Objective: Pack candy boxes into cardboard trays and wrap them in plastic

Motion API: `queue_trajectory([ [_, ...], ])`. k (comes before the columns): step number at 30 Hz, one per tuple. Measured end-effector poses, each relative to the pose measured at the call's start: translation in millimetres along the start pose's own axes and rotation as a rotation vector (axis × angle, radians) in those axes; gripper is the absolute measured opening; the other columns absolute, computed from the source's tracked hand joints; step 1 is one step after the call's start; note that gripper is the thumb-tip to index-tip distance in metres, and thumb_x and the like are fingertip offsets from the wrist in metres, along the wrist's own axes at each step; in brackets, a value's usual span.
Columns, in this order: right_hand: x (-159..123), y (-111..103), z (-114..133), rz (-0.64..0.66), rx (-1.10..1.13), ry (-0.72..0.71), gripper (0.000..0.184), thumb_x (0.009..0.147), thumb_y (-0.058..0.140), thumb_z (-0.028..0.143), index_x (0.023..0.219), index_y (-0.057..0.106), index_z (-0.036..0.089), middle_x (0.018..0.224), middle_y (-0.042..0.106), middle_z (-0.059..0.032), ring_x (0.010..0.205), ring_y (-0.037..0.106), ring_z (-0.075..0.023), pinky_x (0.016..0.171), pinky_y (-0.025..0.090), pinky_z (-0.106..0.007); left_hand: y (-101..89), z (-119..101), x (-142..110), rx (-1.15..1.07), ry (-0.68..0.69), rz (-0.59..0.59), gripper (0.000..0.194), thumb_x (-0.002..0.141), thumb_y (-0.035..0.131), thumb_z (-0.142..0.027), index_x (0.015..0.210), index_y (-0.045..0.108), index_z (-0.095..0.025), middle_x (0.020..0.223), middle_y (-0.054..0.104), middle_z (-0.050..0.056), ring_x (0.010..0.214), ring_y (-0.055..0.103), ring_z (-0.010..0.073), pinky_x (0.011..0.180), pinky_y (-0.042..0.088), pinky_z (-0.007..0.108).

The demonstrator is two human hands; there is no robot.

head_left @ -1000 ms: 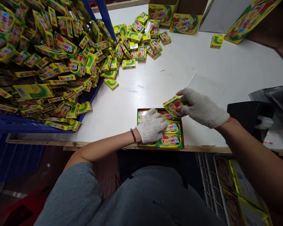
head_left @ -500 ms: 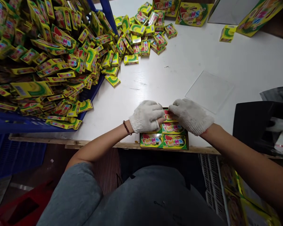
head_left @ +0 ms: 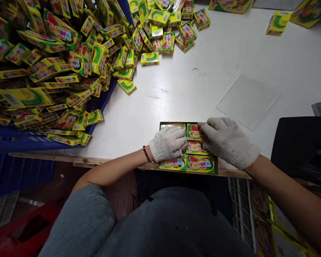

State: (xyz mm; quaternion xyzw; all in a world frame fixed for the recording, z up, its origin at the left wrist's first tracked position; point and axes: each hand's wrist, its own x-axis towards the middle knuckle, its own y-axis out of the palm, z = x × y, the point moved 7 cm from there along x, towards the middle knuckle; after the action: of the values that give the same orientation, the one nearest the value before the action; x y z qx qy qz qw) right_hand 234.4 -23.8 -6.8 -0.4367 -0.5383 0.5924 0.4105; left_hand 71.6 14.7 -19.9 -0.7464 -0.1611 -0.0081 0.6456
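Observation:
A shallow open carton lies at the table's front edge, filled with rows of small yellow-green boxes printed "TWINS", faces up. My left hand, in a white knit glove, lies over the left column, its bare thumb reaching toward the middle seam. My right hand, gloved the same way, touches the right ends of the upper boxes, index finger and thumb apart. Neither hand lifts a box. My left hand covers part of the left column, and my right fingers hide some right ends.
A blue crate heaped with the same small boxes stands at left, with a loose pile beside it. A clear flat sheet lies to the right. A black object sits at far right, and larger printed cartons stand behind.
My right hand has shifted right and slightly down, and my left hand has moved down, baring the carton's top row. The view has tilted nearer to me.

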Motion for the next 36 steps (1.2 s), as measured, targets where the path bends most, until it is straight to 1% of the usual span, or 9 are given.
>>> queue_trajectory([
  [4, 2, -8, 1, -0.117, -0.072, 0.038, 0.027, 0.104, 0.056, 0.022, 0.117, 0.079, 0.016, 0.104, 0.075, -0.0168, 0.093, 0.062, -0.0293, 0.075, 0.035, -0.038, 3.5, -5, 0, 0.015, 0.03, -0.035, 0.035, 0.114, 0.053, -0.037, 0.093, 0.075, -0.019, 0.094, 0.073, 0.006, 0.085, 0.066, 0.0202, 0.079, 0.048, 0.038],
  [10, 16, -1, 1, 0.09, -0.021, -0.114, 0.023, 0.099, 0.06, 0.019, 0.115, 0.077, 0.015, 0.105, 0.074, -0.0155, 0.089, 0.061, -0.0272, 0.077, 0.037, -0.037, 3.3, -4, 3, 0.012, 0.002, 0.038, 0.033, 0.114, 0.053, -0.036, 0.099, 0.076, -0.019, 0.101, 0.076, 0.008, 0.09, 0.068, 0.0215, 0.083, 0.051, 0.039],
  [14, 22, 2, -5, 0.159, 0.003, -0.186, 0.026, 0.103, 0.056, 0.017, 0.117, 0.077, 0.014, 0.103, 0.074, -0.0148, 0.087, 0.06, -0.026, 0.076, 0.039, -0.036, -3.3, -4, 14, -0.002, -0.014, 0.068, 0.035, 0.113, 0.052, -0.042, 0.117, 0.078, -0.019, 0.127, 0.077, 0.014, 0.119, 0.069, 0.0283, 0.107, 0.054, 0.047],
  [16, 24, 3, -7, 0.158, -0.001, -0.186, 0.028, 0.104, 0.054, 0.016, 0.119, 0.077, 0.015, 0.104, 0.075, -0.015, 0.085, 0.06, -0.0255, 0.076, 0.039, -0.036, -3.5, -5, 21, 0.029, -0.011, 0.121, 0.038, 0.112, 0.054, -0.044, 0.121, 0.078, -0.017, 0.134, 0.075, 0.016, 0.127, 0.066, 0.031, 0.115, 0.051, 0.049],
  [20, 18, 1, -7, 0.122, -0.03, -0.144, 0.029, 0.104, 0.051, 0.012, 0.112, 0.079, 0.016, 0.1, 0.075, -0.0146, 0.083, 0.06, -0.0251, 0.075, 0.041, -0.036, -1.3, -6, 28, 0.062, -0.023, 0.223, 0.038, 0.11, 0.057, -0.048, 0.119, 0.079, -0.018, 0.133, 0.075, 0.015, 0.122, 0.068, 0.0309, 0.112, 0.051, 0.049],
  [26, 5, 2, 5, 0.167, -0.078, -0.056, 0.026, 0.097, 0.059, 0.005, 0.1, 0.081, 0.017, 0.1, 0.077, -0.0146, 0.09, 0.067, -0.0263, 0.074, 0.041, -0.035, -0.6, -11, 33, 0.06, -0.008, 0.175, 0.044, 0.107, 0.064, -0.05, 0.13, 0.076, -0.014, 0.141, 0.074, 0.02, 0.124, 0.068, 0.0332, 0.113, 0.048, 0.052],
  [32, 15, 6, 12, 0.344, -0.102, -0.029, 0.03, 0.099, 0.054, 0.004, 0.104, 0.082, 0.014, 0.102, 0.079, -0.0174, 0.09, 0.07, -0.0276, 0.072, 0.039, -0.036, 1.6, -17, 44, 0.018, -0.006, 0.252, 0.044, 0.105, 0.066, -0.055, 0.115, 0.079, -0.014, 0.116, 0.078, 0.018, 0.106, 0.072, 0.0332, 0.1, 0.052, 0.053],
  [34, 13, 5, 13, 0.346, -0.102, -0.044, 0.029, 0.099, 0.054, 0.005, 0.104, 0.082, 0.015, 0.104, 0.08, -0.0166, 0.091, 0.071, -0.0284, 0.073, 0.041, -0.037, -2.5, -15, 44, -0.061, 0.046, 0.225, 0.04, 0.107, 0.065, -0.056, 0.104, 0.08, -0.019, 0.116, 0.078, 0.015, 0.106, 0.073, 0.0308, 0.098, 0.053, 0.051],
  [36, 10, 6, 17, 0.329, -0.118, -0.075, 0.025, 0.099, 0.058, 0.008, 0.104, 0.082, 0.015, 0.105, 0.08, -0.0168, 0.092, 0.072, -0.0295, 0.073, 0.043, -0.038, -9.3, 3, 43, -0.172, 0.061, 0.14, 0.037, 0.11, 0.061, -0.052, 0.099, 0.079, -0.022, 0.119, 0.077, 0.012, 0.108, 0.073, 0.0271, 0.098, 0.055, 0.047],
])
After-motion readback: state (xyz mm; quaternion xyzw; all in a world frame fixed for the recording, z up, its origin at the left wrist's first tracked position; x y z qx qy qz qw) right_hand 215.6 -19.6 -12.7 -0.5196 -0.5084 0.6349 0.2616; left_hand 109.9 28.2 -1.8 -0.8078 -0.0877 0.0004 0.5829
